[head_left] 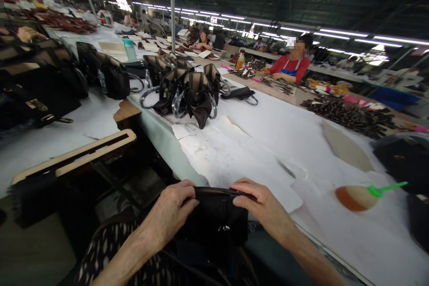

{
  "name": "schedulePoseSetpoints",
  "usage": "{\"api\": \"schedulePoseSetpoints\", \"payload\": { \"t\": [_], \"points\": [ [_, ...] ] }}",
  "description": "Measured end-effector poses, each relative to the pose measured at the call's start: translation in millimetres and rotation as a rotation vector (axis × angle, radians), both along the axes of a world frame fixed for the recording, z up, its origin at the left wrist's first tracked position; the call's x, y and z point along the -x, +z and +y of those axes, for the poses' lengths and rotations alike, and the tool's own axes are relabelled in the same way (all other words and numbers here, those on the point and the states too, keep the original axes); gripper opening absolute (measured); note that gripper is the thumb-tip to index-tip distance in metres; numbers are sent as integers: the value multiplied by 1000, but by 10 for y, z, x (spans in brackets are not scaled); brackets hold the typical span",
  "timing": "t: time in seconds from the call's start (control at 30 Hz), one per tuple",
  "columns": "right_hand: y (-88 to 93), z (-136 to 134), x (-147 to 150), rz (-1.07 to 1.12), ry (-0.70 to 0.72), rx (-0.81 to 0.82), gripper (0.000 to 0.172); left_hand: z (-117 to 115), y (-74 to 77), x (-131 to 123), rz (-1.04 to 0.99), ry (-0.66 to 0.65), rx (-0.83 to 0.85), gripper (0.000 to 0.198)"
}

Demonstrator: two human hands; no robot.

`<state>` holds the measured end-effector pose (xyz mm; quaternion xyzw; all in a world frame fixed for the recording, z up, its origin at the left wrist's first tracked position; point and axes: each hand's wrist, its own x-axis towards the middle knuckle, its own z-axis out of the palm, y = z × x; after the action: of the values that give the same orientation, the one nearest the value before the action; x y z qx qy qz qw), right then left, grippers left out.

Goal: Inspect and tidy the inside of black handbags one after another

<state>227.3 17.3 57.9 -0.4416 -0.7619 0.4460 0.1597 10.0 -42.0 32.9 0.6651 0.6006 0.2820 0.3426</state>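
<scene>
Nearest, black bag (214,225) sits in the lap, just below the near edge of the surface (268,152). Left hand (174,208) and right hand (263,205) each pinch its top rim, fingers (186,187) closed on it, one hand per end. The rim's long axis runs left to right between them; neither hand is nearer. Further right, on the surface: orange squeeze bottle (357,197), green nozzle pointing right. Farther off: cluster of dark handbags (189,94). Beyond: co-worker in red (291,69), seated.
</scene>
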Motion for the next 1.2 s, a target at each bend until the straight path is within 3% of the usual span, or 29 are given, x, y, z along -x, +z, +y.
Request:
{"api": "schedulePoseSetpoints", "payload": {
  "t": [0.17,0.33,0.43,0.5,0.63,0.73,0.83,1.0,1.2],
  "points": [
    [11,3,-12,-66,27,-63,17,-16,-18,2,-1,0,-21,22],
    [36,-8,-7,-30,8,1,12,-31,9,-17,-31,16,-12,21],
    [67,34,-57,-29,-84,60,21,-42,22,-36,-22,17,-20,21],
    [102,89,-107,-141,-164,78,30,-49,21,-49,-6,15,-30,22],
    [160,168,-193,-312,-113,263,36,-67,16,-85,25,30,-29,22],
    [149,147,-220,-258,-34,449,41,-90,17,-116,44,35,-30,22],
    [110,95,-223,-171,-49,534,44,-117,18,-143,73,47,-34,23],
    [89,56,-213,-153,-96,503,38,-149,29,-204,152,40,-43,26],
    [81,59,-242,-197,-115,496,43,-208,8,-258,209,36,-97,24]
  ]
}}
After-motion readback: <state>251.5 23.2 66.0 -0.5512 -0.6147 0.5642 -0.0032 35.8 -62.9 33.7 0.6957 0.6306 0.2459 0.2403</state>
